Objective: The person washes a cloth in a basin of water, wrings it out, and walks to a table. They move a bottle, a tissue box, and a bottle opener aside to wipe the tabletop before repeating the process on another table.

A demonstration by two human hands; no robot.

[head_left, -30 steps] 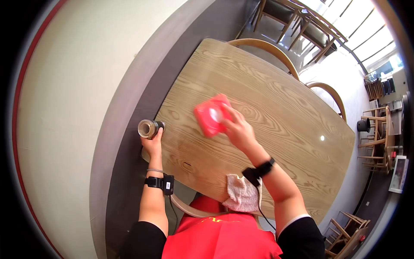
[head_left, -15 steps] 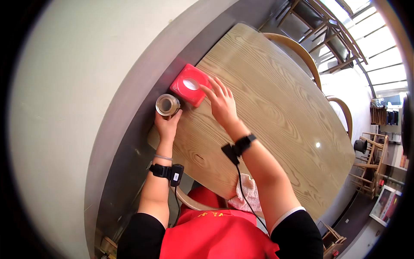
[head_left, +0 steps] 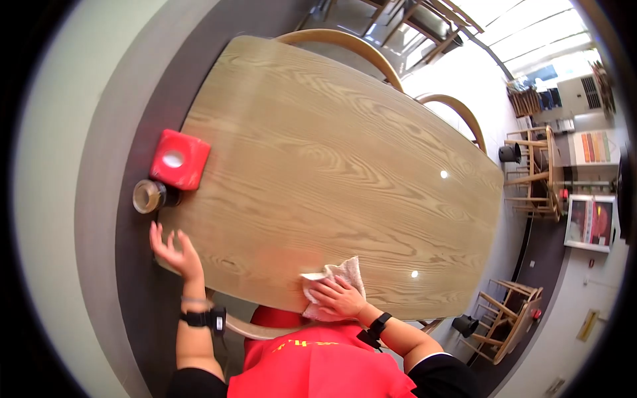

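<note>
Where the cloth (head_left: 353, 270) lies: at the near edge of the wooden worktop (head_left: 318, 186), under the right hand (head_left: 336, 296), its pale, crumpled folds spreading past the fingers.
Right hand: palm down on the cloth, fingers stretched out and slightly apart.
Left hand (head_left: 178, 255): raised at the worktop's left end, fingers apart and loosely curled, near the jar (head_left: 147, 196).
Jar: glass, at the left end by the grey wall (head_left: 156, 99), its round mouth turned toward the camera.
Red box (head_left: 188, 159): just beyond the jar, with an oval opening showing white; whether the two touch, I cannot tell.
Straps (head_left: 194, 319): dark, one on each wrist, the left one carrying a small black unit (head_left: 217, 320).
Chairs (head_left: 352, 42): two curved wooden backs along the worktop's far side.
</note>
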